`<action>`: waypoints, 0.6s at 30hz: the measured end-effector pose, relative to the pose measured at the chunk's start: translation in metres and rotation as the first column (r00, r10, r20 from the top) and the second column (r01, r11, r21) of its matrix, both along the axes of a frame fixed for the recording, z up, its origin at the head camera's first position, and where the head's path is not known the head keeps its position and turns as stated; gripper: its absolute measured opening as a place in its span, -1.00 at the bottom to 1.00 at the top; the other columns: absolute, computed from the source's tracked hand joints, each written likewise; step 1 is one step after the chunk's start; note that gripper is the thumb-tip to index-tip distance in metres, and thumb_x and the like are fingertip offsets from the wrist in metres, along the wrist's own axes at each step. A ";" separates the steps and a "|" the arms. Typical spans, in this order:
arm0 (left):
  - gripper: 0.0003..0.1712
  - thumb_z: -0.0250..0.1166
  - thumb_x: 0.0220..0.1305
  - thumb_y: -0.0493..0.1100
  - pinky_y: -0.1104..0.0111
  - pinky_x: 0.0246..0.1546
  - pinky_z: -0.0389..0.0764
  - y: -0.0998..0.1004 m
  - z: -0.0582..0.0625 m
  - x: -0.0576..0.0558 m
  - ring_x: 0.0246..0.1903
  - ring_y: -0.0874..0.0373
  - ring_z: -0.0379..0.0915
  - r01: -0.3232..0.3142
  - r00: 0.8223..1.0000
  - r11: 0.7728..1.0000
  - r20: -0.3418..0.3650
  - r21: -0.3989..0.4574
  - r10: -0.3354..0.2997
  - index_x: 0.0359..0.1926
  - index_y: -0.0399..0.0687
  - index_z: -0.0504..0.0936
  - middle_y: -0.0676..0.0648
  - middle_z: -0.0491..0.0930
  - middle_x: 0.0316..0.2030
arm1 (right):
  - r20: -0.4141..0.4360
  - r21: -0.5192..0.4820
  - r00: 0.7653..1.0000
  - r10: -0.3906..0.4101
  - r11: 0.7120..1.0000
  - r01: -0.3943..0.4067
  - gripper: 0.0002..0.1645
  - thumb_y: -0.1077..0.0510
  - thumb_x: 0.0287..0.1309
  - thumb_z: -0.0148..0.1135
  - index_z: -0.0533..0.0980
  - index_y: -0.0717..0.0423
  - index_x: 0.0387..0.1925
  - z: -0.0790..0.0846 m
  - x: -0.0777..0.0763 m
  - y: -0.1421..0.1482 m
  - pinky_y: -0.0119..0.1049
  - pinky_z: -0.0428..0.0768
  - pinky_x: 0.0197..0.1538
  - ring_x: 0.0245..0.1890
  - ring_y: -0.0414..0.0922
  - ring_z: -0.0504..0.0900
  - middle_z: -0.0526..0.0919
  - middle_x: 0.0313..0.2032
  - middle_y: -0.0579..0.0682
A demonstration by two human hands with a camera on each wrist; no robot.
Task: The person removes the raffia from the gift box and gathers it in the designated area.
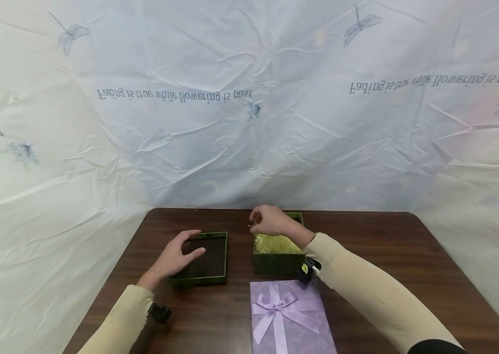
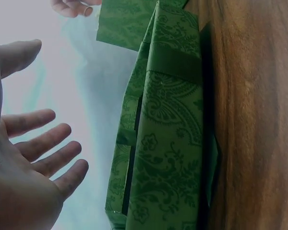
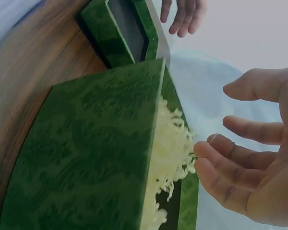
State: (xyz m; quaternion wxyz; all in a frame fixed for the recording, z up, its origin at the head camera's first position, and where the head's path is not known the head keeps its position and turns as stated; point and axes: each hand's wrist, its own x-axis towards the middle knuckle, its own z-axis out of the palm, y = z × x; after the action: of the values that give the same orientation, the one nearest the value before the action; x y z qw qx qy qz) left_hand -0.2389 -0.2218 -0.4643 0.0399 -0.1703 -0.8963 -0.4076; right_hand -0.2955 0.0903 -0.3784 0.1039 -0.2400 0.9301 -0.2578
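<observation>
My right hand (image 1: 271, 220) is over the green box (image 1: 278, 264), with the fluff (image 1: 278, 244) just under it. The fingers are a bit bent, and the thumb sits apart from them. (A tiny pale bit shows by my fingertips, too small to name.) My left hand (image 1: 171, 255) is spread wide, thumb away from the fingers, beside and over the left edge of the green tray (image 1: 211, 256), and not touching it. Nearer to me than my right hand is a purple box (image 1: 295, 337) with a bow (image 1: 278, 309) on top.
</observation>
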 end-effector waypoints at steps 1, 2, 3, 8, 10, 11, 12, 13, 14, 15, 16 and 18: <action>-0.25 0.31 0.26 0.17 -0.10 0.24 0.42 0.001 0.001 0.000 0.28 -0.18 0.31 0.006 1.000 1.000 -0.004 0.001 -0.006 0.36 -0.06 0.35 -0.20 0.37 0.30 | -0.002 0.010 1.000 0.008 1.000 -0.008 -0.62 0.03 0.20 0.33 0.57 0.06 0.02 -0.001 0.000 0.002 -0.15 0.63 -0.04 0.01 -0.04 0.57 0.61 -0.03 0.02; -0.25 0.31 0.26 0.16 -0.10 0.24 0.42 0.002 0.001 0.000 0.28 -0.19 0.31 0.012 1.000 1.000 -0.011 -0.002 -0.012 0.36 -0.05 0.35 -0.19 0.37 0.30 | -0.004 0.019 1.000 0.016 1.000 -0.016 -0.61 0.02 0.20 0.33 0.56 0.06 0.03 -0.002 0.000 0.004 -0.14 0.63 -0.03 0.02 -0.04 0.57 0.61 -0.03 0.02; -0.25 0.32 0.26 0.16 -0.10 0.24 0.42 0.003 0.001 0.000 0.28 -0.19 0.30 0.018 1.000 1.000 -0.013 -0.003 -0.018 0.35 -0.05 0.35 -0.19 0.37 0.30 | -0.005 0.026 1.000 0.025 0.999 -0.024 -0.59 0.01 0.19 0.34 0.56 0.07 0.04 -0.003 0.000 0.006 -0.14 0.62 -0.02 0.03 -0.04 0.57 0.61 -0.02 0.03; -0.24 0.32 0.25 0.16 -0.09 0.25 0.41 0.009 0.003 -0.001 0.29 -0.18 0.30 0.044 0.999 0.999 -0.027 -0.011 -0.045 0.36 -0.05 0.34 -0.18 0.36 0.31 | -0.014 0.042 0.998 0.054 0.998 -0.053 -0.53 0.01 0.17 0.35 0.55 0.09 0.09 -0.007 0.003 0.015 -0.10 0.62 0.02 0.08 0.01 0.57 0.61 0.02 0.06; -0.24 0.32 0.25 0.16 -0.08 0.24 0.42 0.011 0.004 -0.002 0.28 -0.18 0.31 0.054 0.998 0.998 -0.037 -0.018 -0.054 0.36 -0.05 0.35 -0.17 0.37 0.31 | -0.018 0.039 0.998 0.058 0.998 -0.057 -0.51 0.02 0.16 0.36 0.54 0.09 0.10 -0.008 0.004 0.018 -0.08 0.62 0.02 0.10 0.05 0.56 0.61 0.04 0.08; -0.25 0.33 0.24 0.15 -0.07 0.24 0.42 0.013 0.005 -0.003 0.28 -0.17 0.31 0.057 0.998 0.998 -0.040 -0.021 -0.057 0.36 -0.03 0.35 -0.17 0.37 0.31 | -0.021 0.039 0.998 0.059 0.998 -0.058 -0.50 0.02 0.15 0.37 0.53 0.08 0.11 -0.008 0.005 0.020 -0.07 0.61 0.03 0.11 0.06 0.56 0.61 0.04 0.09; -0.25 0.33 0.24 0.15 -0.07 0.24 0.43 0.014 0.006 -0.003 0.28 -0.17 0.32 0.059 0.997 0.998 -0.044 -0.026 -0.060 0.36 -0.03 0.35 -0.17 0.37 0.30 | -0.022 0.038 0.998 0.061 0.997 -0.060 -0.49 0.02 0.15 0.37 0.53 0.08 0.12 -0.008 0.006 0.022 -0.07 0.61 0.03 0.12 0.06 0.55 0.60 0.05 0.09; -0.26 0.33 0.25 0.14 -0.06 0.23 0.44 0.015 0.006 -0.003 0.27 -0.17 0.32 0.063 0.997 0.998 -0.050 -0.028 -0.064 0.35 -0.03 0.36 -0.16 0.38 0.30 | -0.026 0.036 0.998 0.064 0.997 -0.063 -0.48 0.02 0.15 0.37 0.52 0.08 0.13 -0.008 0.006 0.024 -0.06 0.61 0.04 0.12 0.07 0.55 0.60 0.06 0.09; -0.26 0.34 0.24 0.13 -0.06 0.23 0.44 0.017 0.007 -0.003 0.28 -0.17 0.32 0.068 0.996 0.997 -0.051 -0.025 -0.070 0.35 -0.02 0.36 -0.16 0.38 0.30 | -0.030 0.034 0.997 0.067 0.997 -0.066 -0.47 0.02 0.15 0.37 0.51 0.09 0.13 -0.009 0.007 0.026 -0.06 0.60 0.04 0.12 0.07 0.55 0.60 0.07 0.09; -0.27 0.34 0.24 0.12 -0.06 0.23 0.44 0.018 0.007 -0.004 0.28 -0.16 0.32 0.074 0.996 0.997 -0.052 -0.025 -0.076 0.35 -0.02 0.36 -0.16 0.38 0.30 | -0.037 0.033 0.997 0.071 0.997 -0.070 -0.45 0.02 0.14 0.38 0.51 0.10 0.14 -0.009 0.007 0.028 -0.05 0.60 0.05 0.12 0.07 0.54 0.59 0.07 0.10; -0.27 0.34 0.24 0.11 -0.06 0.23 0.44 0.019 0.008 -0.003 0.28 -0.16 0.32 0.082 0.995 0.996 -0.055 -0.023 -0.083 0.35 -0.04 0.36 -0.17 0.38 0.30 | -0.041 0.033 0.996 0.076 0.997 -0.075 -0.44 0.02 0.14 0.38 0.50 0.10 0.16 -0.010 0.007 0.029 -0.05 0.59 0.06 0.12 0.07 0.54 0.59 0.08 0.10; -0.26 0.35 0.24 0.11 -0.05 0.22 0.45 0.020 0.009 -0.003 0.28 -0.14 0.31 0.095 0.994 0.995 -0.056 -0.020 -0.096 0.35 -0.04 0.36 -0.16 0.38 0.30 | -0.050 0.031 0.995 0.087 0.996 -0.085 -0.41 0.01 0.13 0.38 0.49 0.11 0.17 -0.012 0.007 0.032 -0.05 0.59 0.07 0.13 0.07 0.53 0.58 0.10 0.10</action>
State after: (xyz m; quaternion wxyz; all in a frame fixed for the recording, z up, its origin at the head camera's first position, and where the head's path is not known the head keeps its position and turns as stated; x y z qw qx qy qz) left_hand -0.2422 -0.2014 -0.4549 0.0442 -0.2249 -0.8892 -0.3960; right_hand -0.2881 0.1219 -0.3903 0.0943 -0.2849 0.9249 -0.2333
